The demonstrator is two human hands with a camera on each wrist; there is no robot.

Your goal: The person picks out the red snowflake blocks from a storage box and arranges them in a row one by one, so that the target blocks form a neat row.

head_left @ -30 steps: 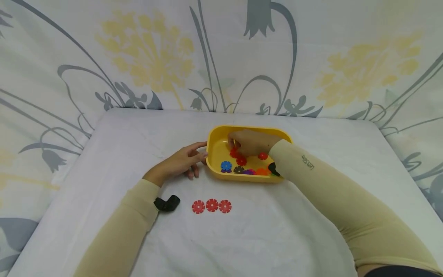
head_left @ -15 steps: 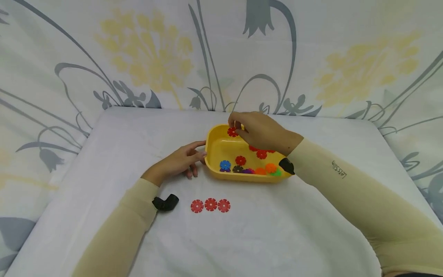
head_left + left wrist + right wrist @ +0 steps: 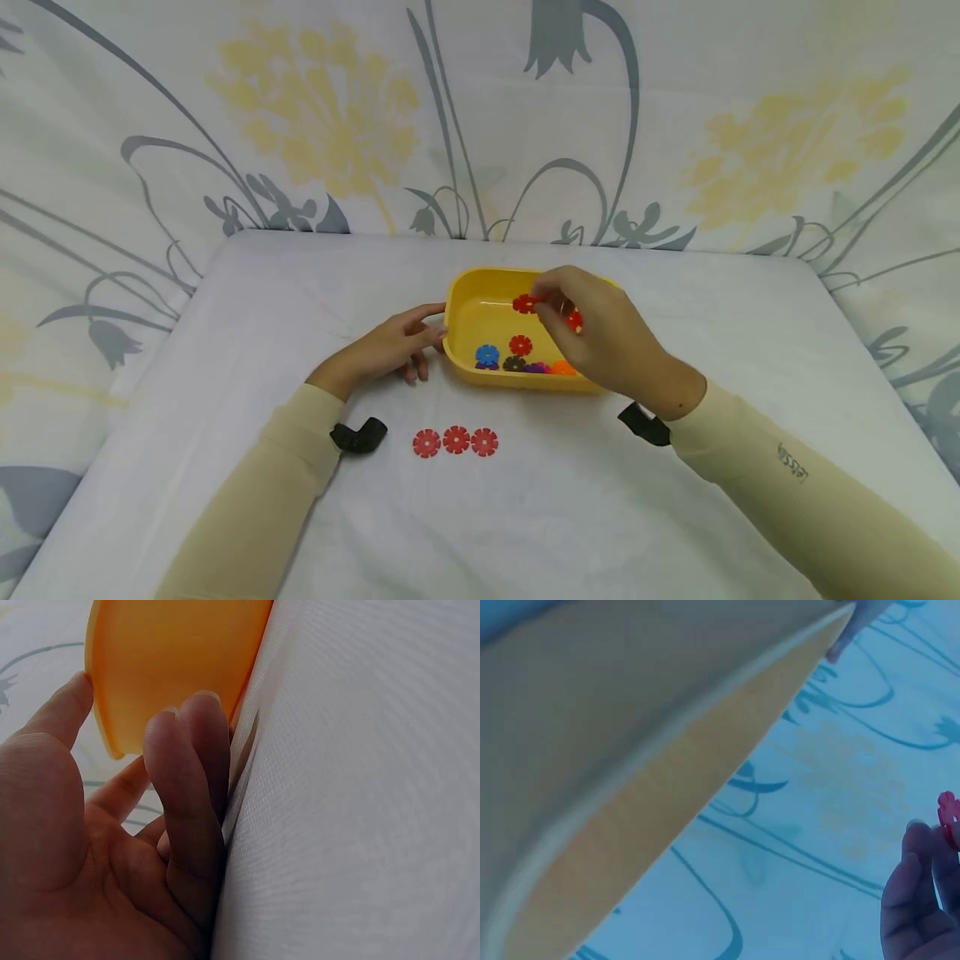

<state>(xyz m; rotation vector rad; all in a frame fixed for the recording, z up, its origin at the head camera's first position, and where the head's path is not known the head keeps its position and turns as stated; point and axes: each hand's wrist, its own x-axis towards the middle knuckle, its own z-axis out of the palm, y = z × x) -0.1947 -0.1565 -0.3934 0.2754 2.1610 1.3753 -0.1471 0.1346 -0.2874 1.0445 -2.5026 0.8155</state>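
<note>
Head view: one red disc [image 3: 522,302], pinched between thumb and fingertips of the right hand [image 3: 611,342], seemingly above the floor of a yellow tray [image 3: 525,381]; the right wrist view shows only part of it, at the edge. One left hand [image 3: 386,350], relaxed, thumb and a finger touching the tray's end, other fingers bent, gripping nothing. Row of three red discs [image 3: 456,432], flat on white cloth [image 3: 570,517] in front of the tray. Inside, by the near wall: blue disc [image 3: 487,353], black disc [image 3: 512,365], orange disc [image 3: 562,368]; loose red disc [image 3: 521,340] just behind. Risks, by judgement: pinched piece dropped, since the fingers seem to have only one side of it; tray shifted or tipped, should the right hand catch the near rim, the left hand's light touch being a weak brace; row disturbed, should a sleeve [image 3: 810,492] drag the cloth.
</note>
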